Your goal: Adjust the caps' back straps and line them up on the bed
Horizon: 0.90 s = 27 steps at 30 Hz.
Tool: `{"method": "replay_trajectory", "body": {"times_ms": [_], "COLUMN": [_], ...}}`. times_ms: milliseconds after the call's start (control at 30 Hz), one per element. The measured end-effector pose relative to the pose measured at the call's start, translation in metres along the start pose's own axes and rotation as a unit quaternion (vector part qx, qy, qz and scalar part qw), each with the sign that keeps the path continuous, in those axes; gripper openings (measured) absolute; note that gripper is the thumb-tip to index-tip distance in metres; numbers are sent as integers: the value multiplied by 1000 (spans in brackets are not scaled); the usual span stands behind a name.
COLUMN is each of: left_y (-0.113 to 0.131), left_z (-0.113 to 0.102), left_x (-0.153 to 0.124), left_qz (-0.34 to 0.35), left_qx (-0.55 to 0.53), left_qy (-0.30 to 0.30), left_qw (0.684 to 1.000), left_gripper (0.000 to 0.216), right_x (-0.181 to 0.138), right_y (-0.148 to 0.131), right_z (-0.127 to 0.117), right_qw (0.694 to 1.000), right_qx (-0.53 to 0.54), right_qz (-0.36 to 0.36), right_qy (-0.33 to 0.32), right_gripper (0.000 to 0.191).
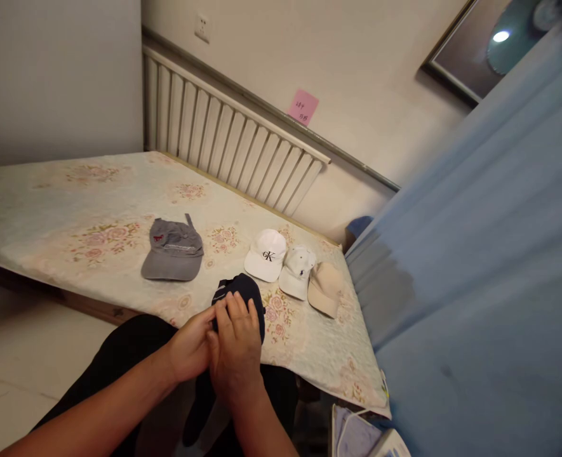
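A dark navy or black baseball cap (243, 285) is held low in front of me, at the near edge of the bed. My left hand (191, 348) grips its near left side, fingers partly covered by the other hand. Across the cap lies my right hand (237, 355), its fingers curved over the fabric and its thumb close to the left hand. The cap's brim is hidden beneath both hands. To the left rests a grey cap (172, 252). Beyond the dark cap, a white cap with black letters (265, 255), a white cap with a small dark emblem (296, 271) and a beige cap (326, 289) sit in a row.
The bed (119, 197) has a pale floral cover. A white radiator (233, 139) runs along the wall behind it, below a pink note (303, 106). A blue curtain (481, 266) hangs at the right. A white object with a cable (389, 443) stands at the lower right.
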<state>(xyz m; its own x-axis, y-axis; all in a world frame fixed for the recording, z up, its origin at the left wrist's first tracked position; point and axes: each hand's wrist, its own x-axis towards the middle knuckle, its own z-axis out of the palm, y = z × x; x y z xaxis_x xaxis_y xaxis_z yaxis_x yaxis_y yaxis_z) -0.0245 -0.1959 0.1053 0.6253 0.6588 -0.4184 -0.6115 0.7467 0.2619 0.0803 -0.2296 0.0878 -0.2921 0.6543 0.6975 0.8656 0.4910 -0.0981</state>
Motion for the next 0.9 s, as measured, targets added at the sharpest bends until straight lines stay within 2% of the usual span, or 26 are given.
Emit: {"method": "replay_trajectory", "body": {"times_ms": [233,367,433,500,600,733,833,900], "left_y": [-2,-2,-1,-1,0,1,1,1], "left_z": [-6,-10,-11,-11,-10,-9,-10,-11], "left_x": [-6,-6,-6,-7,-8,-11,-12,-12], "left_qz": [48,30,27,26,25,-17,-20,-21], "left_qx": [-2,-6,-3,1,1,-3,-14,-15], "left_qy": [-44,-62,-66,-69,-77,-65,-55,-69], "left_qw": [998,998,997,997,997,998,998,997], "left_gripper": [46,44,40,38,36,33,31,30], "right_x": [-6,-11,-12,-11,-7,1,3,3], "right_y": [21,27,26,21,8,-11,-16,-13], "right_z": [1,0,-2,-4,-10,-13,-9,-7], "right_qw": [996,984,981,985,994,999,1000,1000], "right_qx": [20,54,55,38,2,-7,-2,-6], "right_qz": [82,169,186,170,105,36,16,23], "right_qy": [-15,-20,-13,-3,8,4,8,10], "right_gripper": [43,45,45,45,45,44,44,44]}}
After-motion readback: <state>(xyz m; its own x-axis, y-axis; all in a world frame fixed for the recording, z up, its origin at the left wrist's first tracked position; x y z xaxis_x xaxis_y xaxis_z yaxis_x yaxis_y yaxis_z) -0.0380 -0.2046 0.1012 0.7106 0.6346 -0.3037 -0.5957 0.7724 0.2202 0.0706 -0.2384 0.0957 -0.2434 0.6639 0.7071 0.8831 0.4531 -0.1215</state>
